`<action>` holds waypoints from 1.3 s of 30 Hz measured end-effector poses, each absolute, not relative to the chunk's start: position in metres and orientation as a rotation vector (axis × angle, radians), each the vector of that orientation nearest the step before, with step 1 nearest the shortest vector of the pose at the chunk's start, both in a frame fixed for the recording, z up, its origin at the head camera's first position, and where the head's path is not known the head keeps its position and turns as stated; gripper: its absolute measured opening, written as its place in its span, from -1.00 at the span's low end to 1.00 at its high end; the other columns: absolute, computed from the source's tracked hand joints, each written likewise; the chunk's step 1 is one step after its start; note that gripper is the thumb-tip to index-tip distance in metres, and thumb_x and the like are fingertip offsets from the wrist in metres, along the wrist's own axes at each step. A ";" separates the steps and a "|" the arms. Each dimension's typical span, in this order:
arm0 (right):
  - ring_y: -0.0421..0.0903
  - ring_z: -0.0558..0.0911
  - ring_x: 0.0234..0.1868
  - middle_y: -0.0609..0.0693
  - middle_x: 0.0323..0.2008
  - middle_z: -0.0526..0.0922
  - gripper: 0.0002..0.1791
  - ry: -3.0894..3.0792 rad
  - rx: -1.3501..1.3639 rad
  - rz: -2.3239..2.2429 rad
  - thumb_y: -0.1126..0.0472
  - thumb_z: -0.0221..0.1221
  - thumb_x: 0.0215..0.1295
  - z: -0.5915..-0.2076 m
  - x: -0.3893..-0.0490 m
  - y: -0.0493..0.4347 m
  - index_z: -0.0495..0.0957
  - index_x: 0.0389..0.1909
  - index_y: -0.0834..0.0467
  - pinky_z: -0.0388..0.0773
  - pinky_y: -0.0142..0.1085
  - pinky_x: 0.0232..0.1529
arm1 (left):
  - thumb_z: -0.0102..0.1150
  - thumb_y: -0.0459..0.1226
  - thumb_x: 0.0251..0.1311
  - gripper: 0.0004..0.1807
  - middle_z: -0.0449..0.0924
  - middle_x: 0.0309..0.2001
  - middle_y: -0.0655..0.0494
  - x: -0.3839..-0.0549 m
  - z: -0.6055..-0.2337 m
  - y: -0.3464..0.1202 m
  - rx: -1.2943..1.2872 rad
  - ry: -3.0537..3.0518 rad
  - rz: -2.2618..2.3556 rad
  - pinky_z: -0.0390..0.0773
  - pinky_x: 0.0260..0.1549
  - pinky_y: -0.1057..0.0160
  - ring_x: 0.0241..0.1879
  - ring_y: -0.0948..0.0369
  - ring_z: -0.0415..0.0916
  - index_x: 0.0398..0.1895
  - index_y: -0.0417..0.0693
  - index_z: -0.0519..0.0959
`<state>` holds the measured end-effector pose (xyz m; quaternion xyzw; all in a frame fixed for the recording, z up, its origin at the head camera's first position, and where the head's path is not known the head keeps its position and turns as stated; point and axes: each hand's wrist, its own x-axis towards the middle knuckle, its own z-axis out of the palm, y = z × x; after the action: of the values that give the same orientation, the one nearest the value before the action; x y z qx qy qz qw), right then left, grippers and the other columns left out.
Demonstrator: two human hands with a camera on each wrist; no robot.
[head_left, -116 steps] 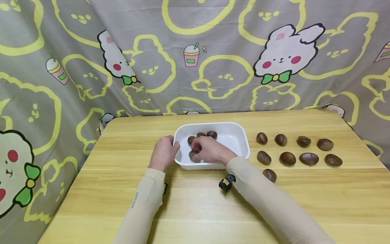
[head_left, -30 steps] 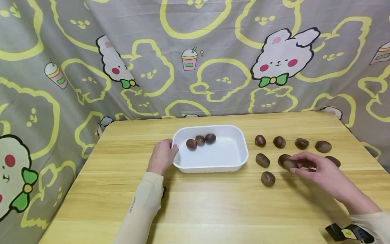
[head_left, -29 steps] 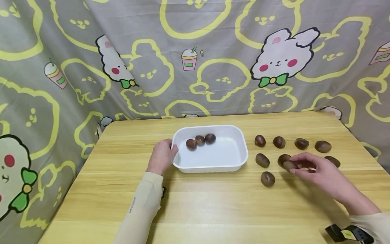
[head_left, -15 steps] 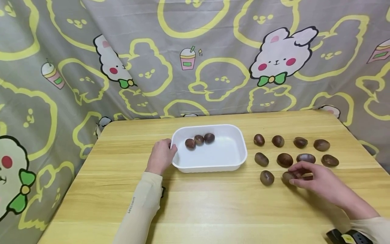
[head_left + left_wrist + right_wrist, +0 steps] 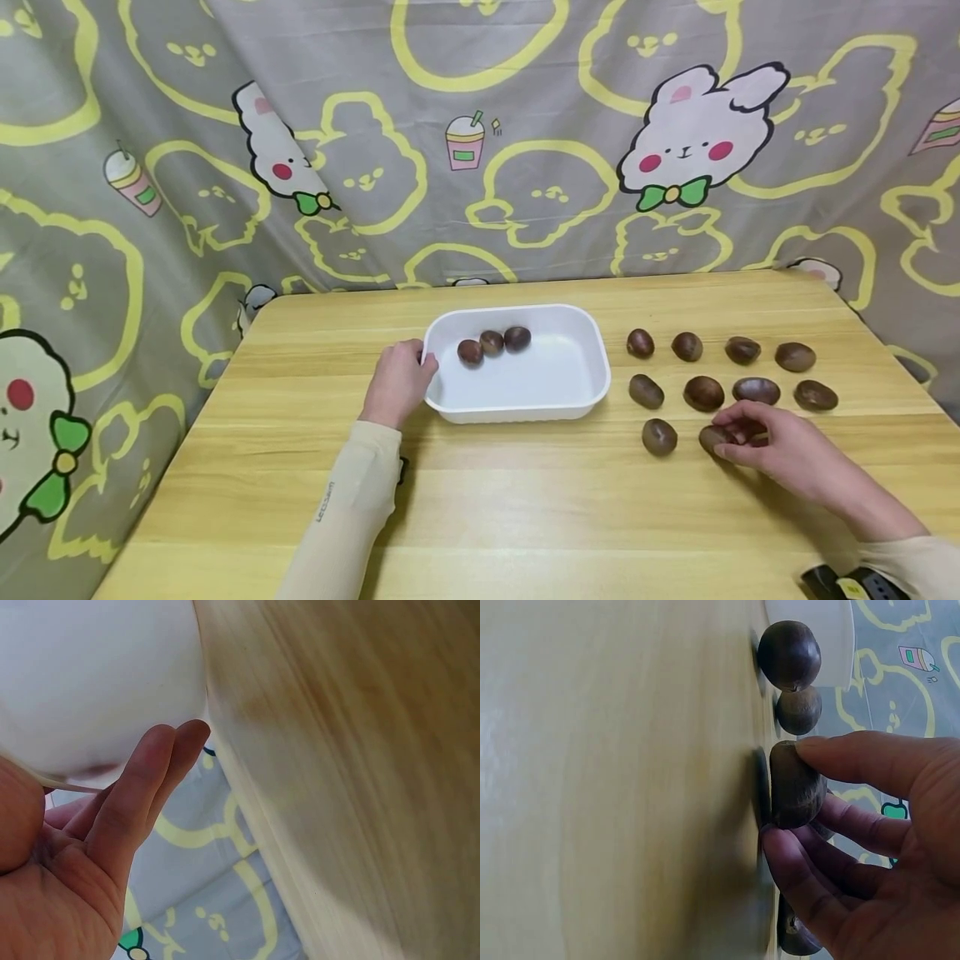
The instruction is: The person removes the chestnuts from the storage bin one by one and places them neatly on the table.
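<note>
A white rectangular dish (image 5: 517, 414) stands on the table with three brown chestnuts (image 5: 492, 342) in a short line toward its back left. My left hand (image 5: 397, 383) holds the dish by its left end. In the left wrist view the thumb lies at the rim and the fingers (image 5: 139, 776) run along the outer wall. My right hand (image 5: 780, 446) pinches a chestnut (image 5: 714, 440) between thumb and fingers, low over the table in the front row. The right wrist view shows that chestnut (image 5: 795, 784) upright at the fingertips, close to the tabletop.
Right of the dish, chestnuts form rows: a back row (image 5: 687, 347), a middle row (image 5: 703, 393) just beyond my right hand, and one front chestnut (image 5: 659, 437) to its left. A patterned grey curtain (image 5: 555, 125) hangs behind the wooden table (image 5: 525, 508).
The right hand left the dish for the right side, then brought the pinched chestnut down toward the front row beside another. The left hand has stayed at the dish's left end.
</note>
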<state>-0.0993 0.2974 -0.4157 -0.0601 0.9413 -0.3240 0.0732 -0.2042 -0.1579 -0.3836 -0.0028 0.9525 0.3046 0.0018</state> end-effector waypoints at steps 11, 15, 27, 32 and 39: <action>-0.24 0.52 -0.30 -0.06 -0.29 0.58 -0.61 2.843 -0.207 -0.972 0.12 0.40 0.16 -0.419 -0.098 0.297 0.57 -0.06 0.21 0.51 -0.36 -0.30 | 0.05 -0.30 0.36 -0.72 0.65 -0.23 -0.17 -0.206 -0.384 -0.157 -0.024 2.967 0.953 0.63 -0.43 0.25 -0.32 0.10 0.60 -0.07 -0.36 0.62; -0.24 0.52 -0.30 -0.06 -0.28 0.58 -0.60 2.838 -0.234 -0.976 0.13 0.41 0.14 -0.417 -0.097 0.297 0.57 -0.05 0.21 0.51 -0.36 -0.30 | 0.06 -0.31 0.34 -0.75 0.65 -0.29 -0.14 -0.206 -0.383 -0.157 0.002 2.985 0.935 0.62 -0.47 0.25 -0.36 0.11 0.59 -0.15 -0.35 0.63; -0.09 0.53 -0.24 -0.02 -0.16 0.61 -0.53 2.935 -0.426 -0.726 -0.01 0.37 0.20 -0.368 -0.111 0.271 0.56 0.03 0.18 0.48 -0.17 -0.33 | 0.05 -0.31 0.34 -0.76 0.64 -0.30 -0.14 -0.207 -0.384 -0.158 0.001 2.991 0.918 0.63 -0.44 0.23 -0.36 0.09 0.58 -0.18 -0.35 0.62; -0.14 0.54 -0.27 -0.07 -0.23 0.59 -0.65 2.947 -0.511 -0.761 0.14 0.32 0.26 -0.350 -0.123 0.247 0.56 0.01 0.19 0.51 -0.19 -0.30 | 0.05 -0.31 0.34 -0.75 0.64 -0.29 -0.14 -0.207 -0.384 -0.158 0.007 2.990 0.902 0.63 -0.41 0.20 -0.35 0.09 0.58 -0.17 -0.35 0.61; -0.06 0.56 -0.19 -0.04 -0.17 0.60 -0.73 2.949 -0.620 -0.786 0.24 0.28 0.26 -0.338 -0.131 0.215 0.59 -0.02 0.15 0.51 -0.09 -0.20 | 0.05 -0.31 0.34 -0.75 0.65 -0.27 -0.16 -0.207 -0.383 -0.157 -0.005 2.981 0.909 0.64 -0.41 0.21 -0.33 0.09 0.59 -0.14 -0.36 0.62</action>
<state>-0.1313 0.2152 -0.3379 -0.1992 0.9468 -0.2525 0.0138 -0.2071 -0.1573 -0.3833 -0.0016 0.9564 0.2917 0.0123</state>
